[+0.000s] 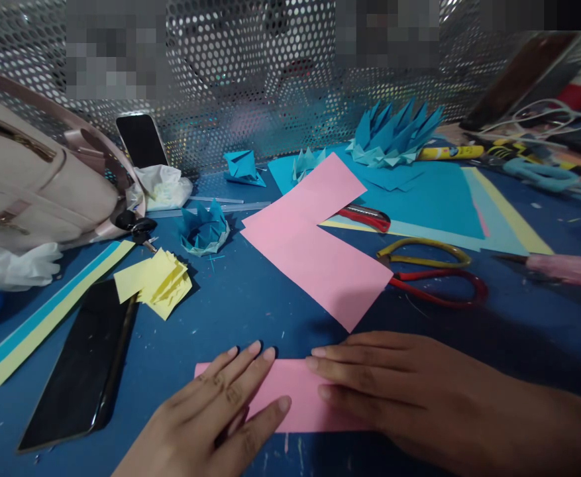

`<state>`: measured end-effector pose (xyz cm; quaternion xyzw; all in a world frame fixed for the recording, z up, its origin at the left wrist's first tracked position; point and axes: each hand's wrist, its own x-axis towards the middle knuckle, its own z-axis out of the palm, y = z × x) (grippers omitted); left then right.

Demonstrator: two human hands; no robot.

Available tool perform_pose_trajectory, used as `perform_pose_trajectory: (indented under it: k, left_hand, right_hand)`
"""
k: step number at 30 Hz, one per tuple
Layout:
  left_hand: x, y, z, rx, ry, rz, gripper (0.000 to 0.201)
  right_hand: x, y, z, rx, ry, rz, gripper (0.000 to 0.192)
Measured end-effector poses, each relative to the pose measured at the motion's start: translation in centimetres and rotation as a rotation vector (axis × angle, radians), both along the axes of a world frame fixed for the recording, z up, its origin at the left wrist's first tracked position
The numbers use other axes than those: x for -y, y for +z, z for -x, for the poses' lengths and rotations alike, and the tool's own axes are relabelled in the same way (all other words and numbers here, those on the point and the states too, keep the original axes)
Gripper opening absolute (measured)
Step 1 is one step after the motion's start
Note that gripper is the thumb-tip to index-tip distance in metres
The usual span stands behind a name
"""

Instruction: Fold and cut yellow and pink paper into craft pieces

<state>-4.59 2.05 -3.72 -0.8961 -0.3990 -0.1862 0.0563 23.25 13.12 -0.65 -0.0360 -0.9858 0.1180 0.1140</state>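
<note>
A pink paper strip (295, 397) lies flat near the table's front edge, under both hands. My left hand (215, 404) presses on its left part, fingers stretched out and slightly spread. On the right part rests my right hand (394, 384), its fingers extended flat with the tips on the paper. Beyond the hands lie two more pink paper pieces (315, 265), overlapping at an angle. Their far part covers some of a red box cutter (367, 217), and their right corner touches the scissors (434, 288) with one yellow and one red handle.
Left stand a pale bag (36, 165), a black phone (76, 364), yellow folded papers (165, 285) and paper strips (52, 311). Behind are a blue folded-paper ring (203, 228), a spiky blue paper piece (397, 136) and blue sheets (434, 199). A perforated metal panel (280, 79) closes the back.
</note>
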Motion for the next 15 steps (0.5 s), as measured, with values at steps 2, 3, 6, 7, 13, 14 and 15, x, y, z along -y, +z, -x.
perform_pose_trajectory:
  k: [2, 3, 6, 7, 13, 14, 15]
  left_hand:
    - [0.0, 0.1, -0.03, 0.004, -0.001, -0.002, 0.037]
    - [0.0, 0.13, -0.05, 0.006, -0.001, 0.0, 0.037]
    - [-0.02, 0.07, -0.1, 0.007, 0.005, -0.008, 0.036]
    - [-0.03, 0.01, -0.13, 0.011, 0.005, -0.022, 0.036]
    - [-0.04, -0.33, -0.14, 0.038, 0.011, -0.042, 0.038]
    - [-0.03, -0.33, -0.09, 0.042, 0.008, -0.042, 0.041]
    - [-0.01, -0.29, -0.03, 0.037, 0.002, -0.038, 0.044]
  right_hand:
    - [0.02, -0.01, 0.0, 0.009, 0.004, -0.025, 0.034]
    - [0.03, -0.02, -0.01, 0.009, 0.008, -0.029, 0.033]
    - [0.02, -0.02, -0.07, -0.012, 0.016, -0.017, 0.033]
    - [0.0, 0.0, -0.09, -0.02, 0.011, -0.007, 0.033]
    - [-0.03, 0.08, -0.09, 0.011, 0.02, 0.005, 0.033]
    - [-0.03, 0.01, -0.11, 0.028, 0.023, 0.011, 0.033]
    - [-0.06, -0.09, -0.16, 0.04, 0.023, 0.024, 0.034]
